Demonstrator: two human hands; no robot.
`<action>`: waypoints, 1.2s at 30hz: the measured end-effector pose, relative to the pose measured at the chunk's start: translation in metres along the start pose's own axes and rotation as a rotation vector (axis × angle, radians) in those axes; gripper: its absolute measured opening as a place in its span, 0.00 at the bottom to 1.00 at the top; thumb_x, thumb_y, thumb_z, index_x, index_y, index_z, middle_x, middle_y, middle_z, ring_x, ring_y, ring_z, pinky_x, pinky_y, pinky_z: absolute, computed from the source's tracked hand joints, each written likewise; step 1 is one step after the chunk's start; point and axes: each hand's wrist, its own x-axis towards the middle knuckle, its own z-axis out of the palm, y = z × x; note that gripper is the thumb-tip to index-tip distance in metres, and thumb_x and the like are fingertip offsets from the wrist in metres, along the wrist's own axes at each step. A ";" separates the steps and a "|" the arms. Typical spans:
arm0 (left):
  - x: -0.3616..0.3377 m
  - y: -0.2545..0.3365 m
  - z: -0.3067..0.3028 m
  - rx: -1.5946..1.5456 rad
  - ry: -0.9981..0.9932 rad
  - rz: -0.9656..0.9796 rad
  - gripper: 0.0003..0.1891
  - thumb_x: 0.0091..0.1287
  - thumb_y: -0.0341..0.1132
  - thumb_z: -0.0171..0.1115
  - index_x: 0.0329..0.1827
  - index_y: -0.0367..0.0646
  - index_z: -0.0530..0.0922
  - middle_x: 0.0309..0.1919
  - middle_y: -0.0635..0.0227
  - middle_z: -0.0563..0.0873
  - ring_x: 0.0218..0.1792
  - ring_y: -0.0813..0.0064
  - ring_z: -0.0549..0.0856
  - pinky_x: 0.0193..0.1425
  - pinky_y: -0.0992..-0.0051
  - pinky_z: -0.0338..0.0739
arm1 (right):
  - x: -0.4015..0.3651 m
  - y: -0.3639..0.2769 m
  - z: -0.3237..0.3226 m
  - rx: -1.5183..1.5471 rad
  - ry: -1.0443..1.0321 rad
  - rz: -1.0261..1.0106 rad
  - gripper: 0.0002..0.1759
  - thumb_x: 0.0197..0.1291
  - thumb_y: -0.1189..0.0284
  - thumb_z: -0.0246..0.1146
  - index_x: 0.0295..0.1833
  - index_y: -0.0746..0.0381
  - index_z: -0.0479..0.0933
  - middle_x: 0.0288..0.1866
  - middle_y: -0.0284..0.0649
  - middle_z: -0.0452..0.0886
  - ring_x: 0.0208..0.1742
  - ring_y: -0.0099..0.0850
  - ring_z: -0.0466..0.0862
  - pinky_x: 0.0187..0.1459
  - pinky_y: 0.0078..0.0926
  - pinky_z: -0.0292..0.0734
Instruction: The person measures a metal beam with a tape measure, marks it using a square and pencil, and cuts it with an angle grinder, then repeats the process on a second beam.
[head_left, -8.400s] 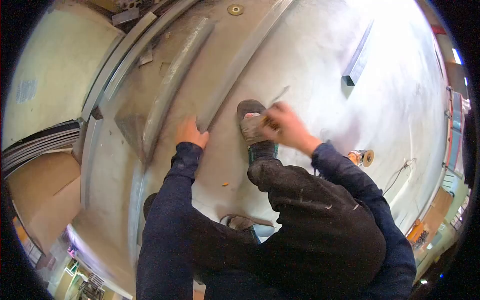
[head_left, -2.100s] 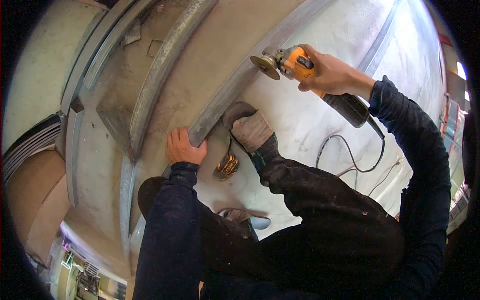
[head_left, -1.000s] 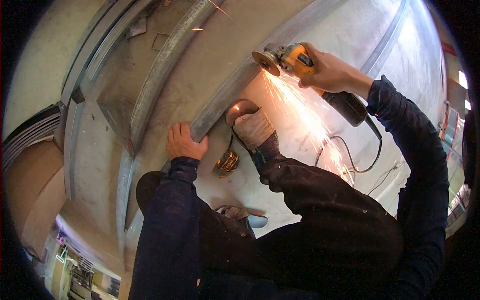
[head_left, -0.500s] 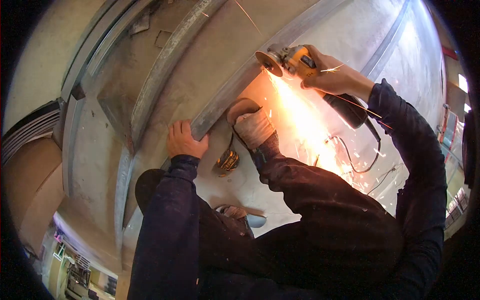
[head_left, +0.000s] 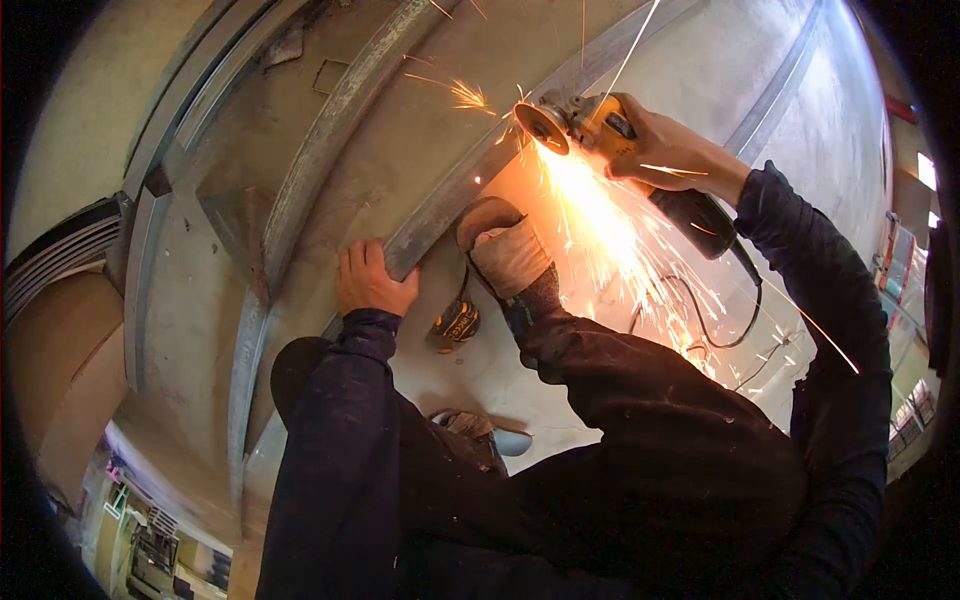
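My right hand is wrapped round a yellow and black angle grinder. The grinder's disc meets a long grey metal bar, and bright sparks stream down from it toward the floor. At the near end of that bar, my left hand rests with its fingers over the metal; its thumb lies beside the bar's end. A yellow and black tape measure is on the floor to the right of my left hand.
More metal bars stand at the left and top. My shoe is just below the bar, close to the sparks. A black cable loops from the grinder across the floor. Stacked metal strips are at the far left.
The spark stream has spread wider, and a small burst now shows left of the disc. The grinder has shifted very slightly. My left hand has stayed in place.
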 end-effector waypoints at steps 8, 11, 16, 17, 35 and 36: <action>0.000 -0.001 0.002 0.011 0.039 0.023 0.31 0.43 0.43 0.81 0.50 0.43 0.77 0.47 0.61 0.79 0.51 0.55 0.80 0.53 0.57 0.78 | 0.005 0.001 0.002 -0.036 -0.041 0.146 0.41 0.54 0.61 0.72 0.70 0.64 0.63 0.44 0.56 0.84 0.41 0.44 0.86 0.44 0.38 0.81; 0.000 0.000 0.002 0.004 0.016 -0.005 0.32 0.43 0.43 0.81 0.51 0.42 0.78 0.47 0.61 0.79 0.51 0.55 0.80 0.53 0.57 0.78 | 0.004 0.009 0.006 0.017 0.002 0.062 0.40 0.56 0.62 0.72 0.69 0.64 0.63 0.44 0.56 0.84 0.41 0.42 0.86 0.44 0.37 0.81; -0.001 -0.001 0.001 0.000 -0.007 -0.005 0.32 0.44 0.44 0.80 0.51 0.42 0.78 0.48 0.60 0.80 0.51 0.55 0.80 0.53 0.57 0.78 | 0.000 -0.007 0.000 0.005 -0.023 0.109 0.39 0.55 0.63 0.73 0.69 0.64 0.63 0.47 0.56 0.85 0.41 0.45 0.87 0.44 0.39 0.81; -0.001 -0.001 0.000 -0.006 -0.010 0.000 0.31 0.45 0.45 0.80 0.51 0.42 0.78 0.48 0.60 0.80 0.52 0.55 0.80 0.53 0.57 0.78 | 0.000 -0.006 0.001 -0.021 0.007 0.092 0.39 0.55 0.63 0.73 0.68 0.64 0.64 0.46 0.56 0.85 0.41 0.46 0.87 0.43 0.39 0.81; 0.000 -0.002 0.003 0.004 0.028 0.024 0.30 0.42 0.43 0.81 0.48 0.44 0.77 0.45 0.60 0.79 0.49 0.54 0.80 0.51 0.56 0.77 | 0.006 -0.003 -0.002 0.010 -0.007 0.073 0.39 0.55 0.61 0.73 0.68 0.64 0.64 0.40 0.55 0.85 0.35 0.46 0.86 0.38 0.39 0.81; 0.000 -0.002 0.002 0.004 0.029 0.023 0.30 0.42 0.43 0.81 0.48 0.44 0.77 0.45 0.60 0.79 0.49 0.54 0.80 0.51 0.56 0.77 | 0.008 -0.003 -0.001 0.010 -0.007 0.072 0.39 0.55 0.61 0.73 0.68 0.64 0.64 0.40 0.55 0.85 0.35 0.46 0.86 0.38 0.39 0.81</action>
